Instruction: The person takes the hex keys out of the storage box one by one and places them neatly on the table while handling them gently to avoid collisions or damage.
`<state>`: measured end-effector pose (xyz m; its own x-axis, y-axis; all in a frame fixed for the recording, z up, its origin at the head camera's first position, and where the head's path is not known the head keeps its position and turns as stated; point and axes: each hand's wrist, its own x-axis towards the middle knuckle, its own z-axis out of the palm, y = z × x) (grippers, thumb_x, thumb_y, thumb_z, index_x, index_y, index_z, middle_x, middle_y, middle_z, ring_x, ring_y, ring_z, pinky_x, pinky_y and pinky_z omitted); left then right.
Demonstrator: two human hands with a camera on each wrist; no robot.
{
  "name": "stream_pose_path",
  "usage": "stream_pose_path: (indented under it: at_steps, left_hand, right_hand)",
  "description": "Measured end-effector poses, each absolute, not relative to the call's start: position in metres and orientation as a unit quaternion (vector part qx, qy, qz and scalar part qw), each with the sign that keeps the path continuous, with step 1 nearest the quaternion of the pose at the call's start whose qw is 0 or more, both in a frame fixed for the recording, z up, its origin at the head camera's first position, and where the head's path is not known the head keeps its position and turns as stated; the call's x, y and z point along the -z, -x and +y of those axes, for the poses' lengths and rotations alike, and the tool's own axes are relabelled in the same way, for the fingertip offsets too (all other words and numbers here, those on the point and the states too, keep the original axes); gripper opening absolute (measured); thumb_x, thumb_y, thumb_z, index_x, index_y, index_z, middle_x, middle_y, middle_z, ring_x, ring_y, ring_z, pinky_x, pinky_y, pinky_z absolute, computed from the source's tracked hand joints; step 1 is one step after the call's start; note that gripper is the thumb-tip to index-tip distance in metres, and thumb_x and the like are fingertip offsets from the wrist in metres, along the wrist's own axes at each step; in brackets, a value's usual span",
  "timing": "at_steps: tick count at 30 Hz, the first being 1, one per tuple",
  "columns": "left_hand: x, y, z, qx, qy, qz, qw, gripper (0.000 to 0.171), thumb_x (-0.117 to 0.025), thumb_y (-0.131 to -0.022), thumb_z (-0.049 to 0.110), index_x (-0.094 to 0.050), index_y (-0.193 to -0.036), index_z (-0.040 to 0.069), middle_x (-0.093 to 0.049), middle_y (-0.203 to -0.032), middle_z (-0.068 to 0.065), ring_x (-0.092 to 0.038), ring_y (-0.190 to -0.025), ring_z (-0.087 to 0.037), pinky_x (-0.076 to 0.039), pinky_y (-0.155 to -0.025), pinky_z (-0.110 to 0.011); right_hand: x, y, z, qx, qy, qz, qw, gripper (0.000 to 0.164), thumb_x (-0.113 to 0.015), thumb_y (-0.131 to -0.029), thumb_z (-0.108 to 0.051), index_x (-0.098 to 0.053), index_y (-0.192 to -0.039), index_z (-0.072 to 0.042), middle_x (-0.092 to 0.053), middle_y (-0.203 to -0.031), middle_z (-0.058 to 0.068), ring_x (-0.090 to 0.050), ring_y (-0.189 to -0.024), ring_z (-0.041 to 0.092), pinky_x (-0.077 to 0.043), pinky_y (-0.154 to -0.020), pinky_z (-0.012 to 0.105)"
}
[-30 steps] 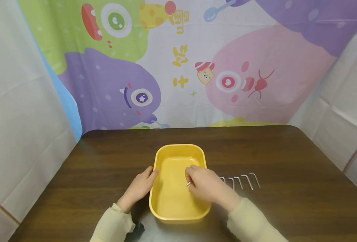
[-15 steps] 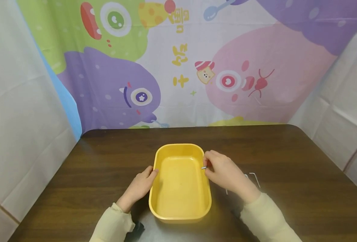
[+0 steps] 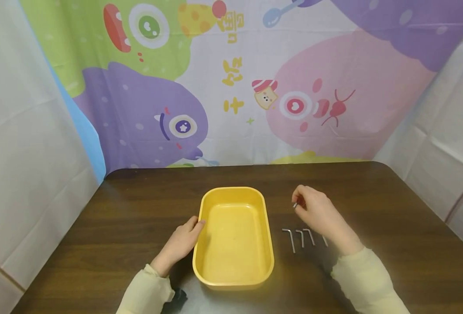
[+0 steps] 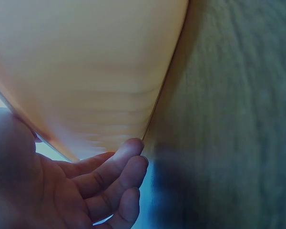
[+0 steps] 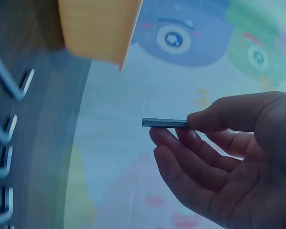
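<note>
A yellow rectangular tub (image 3: pixel 233 281) stands on the dark wooden table. At its left side, my left hand (image 3: pixel 182 242) holds the rim, thumb over the edge. In the left wrist view, the fingers (image 4: pixel 128 164) lie against the tub's outer wall. To the right of the tub, my right hand (image 3: pixel 319 213) is raised over the table. Between thumb and fingers it pinches a short metal rod of a hex key (image 5: pixel 164 123); the rest of that key is hidden by the hand. Several L-shaped hex keys (image 3: pixel 291 241) lie in a row below this hand, partly covered by it.
The table (image 3: pixel 145 187) has rounded far corners and ends at a cartoon-printed cloth (image 3: pixel 231 144). Pale cloth hangs at both sides. A small dark object (image 3: pixel 180 296) shows near the left sleeve.
My right hand has moved from over the tub's inside, past its right rim, to above the hex keys, still pinching the metal piece. The left hand has stayed at the tub.
</note>
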<state>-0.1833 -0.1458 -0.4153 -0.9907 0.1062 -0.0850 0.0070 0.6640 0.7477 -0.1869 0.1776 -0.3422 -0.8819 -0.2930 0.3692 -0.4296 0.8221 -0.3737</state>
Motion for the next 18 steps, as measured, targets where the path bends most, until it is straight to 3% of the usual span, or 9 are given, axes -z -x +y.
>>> stream_pose_path:
  at_steps: [8, 18]
  left_hand:
    - [0.415, 0.184, -0.146, -0.406, -0.030, 0.911, 0.061, 0.035, -0.035, -0.097, 0.036, -0.054, -0.109, 0.009, -0.058, -0.078, -0.003, -0.053, -0.066, -0.014, -0.042, -0.063, -0.029]
    - [0.414, 0.182, -0.145, -0.402, -0.030, 0.913, 0.059, 0.035, -0.035, -0.097, 0.035, -0.054, -0.111, 0.009, -0.060, -0.080, -0.004, -0.054, -0.068, -0.014, -0.043, -0.064, -0.030]
  right_hand:
    - [0.343, 0.193, 0.197, -0.221, -0.156, -0.953, 0.135, 0.012, -0.058, -0.075, 0.001, -0.054, -0.083, -0.007, -0.053, -0.074, 0.002, -0.049, -0.065, 0.016, -0.041, -0.060, 0.031]
    - [0.350, 0.199, 0.219, -0.223, -0.119, -0.965, 0.062, 0.014, -0.057, -0.075, -0.001, -0.054, -0.088, -0.003, -0.052, -0.070, 0.002, -0.048, -0.059, 0.014, -0.038, -0.055, 0.029]
